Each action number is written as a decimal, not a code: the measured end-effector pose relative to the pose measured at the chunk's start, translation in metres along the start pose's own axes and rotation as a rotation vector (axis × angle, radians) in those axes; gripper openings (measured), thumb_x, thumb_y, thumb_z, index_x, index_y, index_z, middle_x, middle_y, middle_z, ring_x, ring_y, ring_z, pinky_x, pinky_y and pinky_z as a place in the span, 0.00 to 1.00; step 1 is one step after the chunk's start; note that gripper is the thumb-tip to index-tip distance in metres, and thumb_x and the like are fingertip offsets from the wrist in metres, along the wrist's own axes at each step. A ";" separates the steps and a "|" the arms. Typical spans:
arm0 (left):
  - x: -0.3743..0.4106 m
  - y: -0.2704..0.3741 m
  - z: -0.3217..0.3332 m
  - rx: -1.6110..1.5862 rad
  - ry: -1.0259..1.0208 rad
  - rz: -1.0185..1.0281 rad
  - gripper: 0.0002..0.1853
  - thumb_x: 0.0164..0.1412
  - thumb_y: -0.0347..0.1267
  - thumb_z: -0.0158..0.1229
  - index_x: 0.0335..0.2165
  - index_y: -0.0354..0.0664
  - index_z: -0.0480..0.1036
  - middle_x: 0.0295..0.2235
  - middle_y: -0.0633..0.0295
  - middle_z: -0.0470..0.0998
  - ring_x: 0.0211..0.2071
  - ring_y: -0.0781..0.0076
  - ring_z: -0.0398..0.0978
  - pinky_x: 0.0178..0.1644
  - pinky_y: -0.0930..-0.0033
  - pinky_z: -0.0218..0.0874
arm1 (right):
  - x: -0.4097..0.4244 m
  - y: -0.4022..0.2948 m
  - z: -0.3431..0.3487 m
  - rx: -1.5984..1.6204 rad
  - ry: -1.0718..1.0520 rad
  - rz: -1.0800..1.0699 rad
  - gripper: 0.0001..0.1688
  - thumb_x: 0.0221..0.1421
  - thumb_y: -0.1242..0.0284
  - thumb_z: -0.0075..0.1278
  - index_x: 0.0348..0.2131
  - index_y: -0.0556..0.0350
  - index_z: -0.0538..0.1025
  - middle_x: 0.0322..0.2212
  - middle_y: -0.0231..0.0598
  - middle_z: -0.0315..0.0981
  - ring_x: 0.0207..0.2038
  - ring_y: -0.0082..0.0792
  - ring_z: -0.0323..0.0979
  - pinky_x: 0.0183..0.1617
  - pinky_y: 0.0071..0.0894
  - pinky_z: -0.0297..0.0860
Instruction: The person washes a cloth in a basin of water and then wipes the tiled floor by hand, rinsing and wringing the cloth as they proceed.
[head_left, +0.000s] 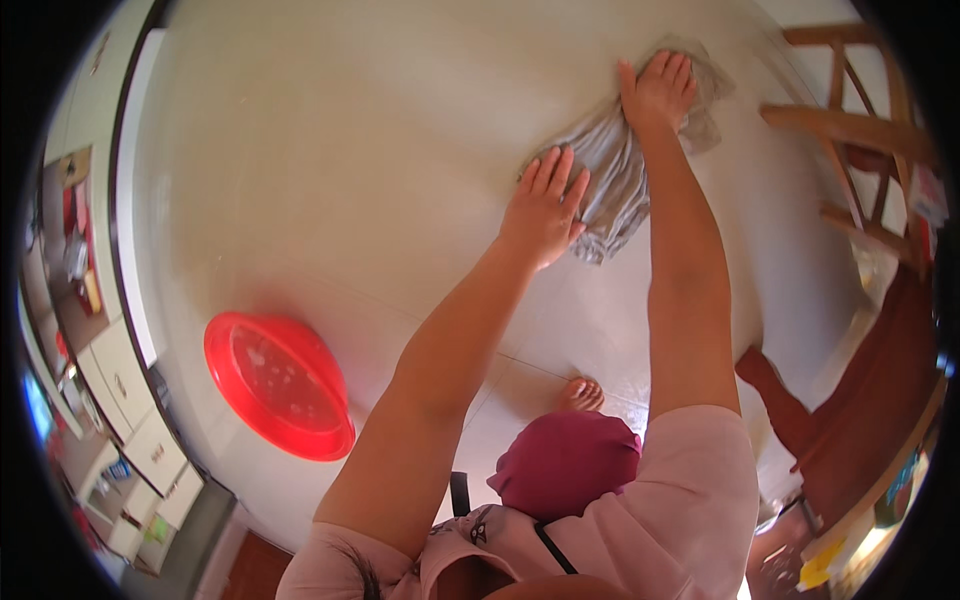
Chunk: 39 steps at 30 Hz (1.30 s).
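Observation:
A crumpled grey cloth (611, 161) lies spread on the pale tiled floor (337, 165). Flat on its near left part rests my left hand (544, 206), fingers spread. My right hand (660, 90) presses on the cloth's far right end, with the thumb held out from the other fingers. Both palms face down, and neither hand's fingers curl around the fabric. To the left of my left arm stands a red plastic basin (281, 386) holding water with some foam on it.
Wooden furniture with legs and crossbars (847, 127) stands at the right. Lower right is a dark red-brown wooden piece (855, 420). White cabinets with drawers (142, 442) and filled shelves line the left edge. My bare foot (585, 394) is on the floor below my arms.

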<state>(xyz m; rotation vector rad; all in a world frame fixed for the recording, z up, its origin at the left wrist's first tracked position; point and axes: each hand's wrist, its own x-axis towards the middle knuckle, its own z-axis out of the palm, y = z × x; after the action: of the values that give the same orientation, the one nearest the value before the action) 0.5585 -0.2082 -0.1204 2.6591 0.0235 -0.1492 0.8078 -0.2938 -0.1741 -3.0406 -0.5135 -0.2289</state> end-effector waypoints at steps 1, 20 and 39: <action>-0.002 -0.017 -0.008 0.018 0.041 -0.060 0.39 0.54 0.42 0.60 0.60 0.42 0.56 0.63 0.46 0.48 0.65 0.51 0.43 0.66 0.52 0.37 | 0.014 -0.031 0.005 0.008 0.015 -0.037 0.47 0.58 0.43 0.33 0.61 0.64 0.55 0.63 0.54 0.45 0.67 0.48 0.40 0.68 0.49 0.36; -0.166 0.007 -0.004 -0.353 0.247 -0.853 0.36 0.59 0.38 0.50 0.60 0.30 0.50 0.63 0.35 0.40 0.65 0.38 0.36 0.67 0.53 0.34 | -0.203 -0.396 -0.052 0.313 -0.266 -1.575 0.38 0.60 0.49 0.35 0.60 0.54 0.59 0.64 0.37 0.48 0.67 0.34 0.42 0.69 0.43 0.36; -0.291 0.132 0.051 -0.290 0.155 -1.002 0.46 0.50 0.48 0.60 0.59 0.30 0.53 0.63 0.41 0.45 0.66 0.49 0.42 0.67 0.58 0.37 | -0.322 -0.315 -0.072 0.470 -0.310 -2.002 0.32 0.57 0.56 0.44 0.57 0.51 0.65 0.60 0.39 0.54 0.64 0.38 0.48 0.68 0.48 0.43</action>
<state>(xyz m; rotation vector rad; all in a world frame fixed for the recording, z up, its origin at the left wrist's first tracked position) 0.2698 -0.3462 -0.0725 2.1256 1.3089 -0.2304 0.3934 -0.1052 -0.1449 -1.0647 -2.6797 0.2944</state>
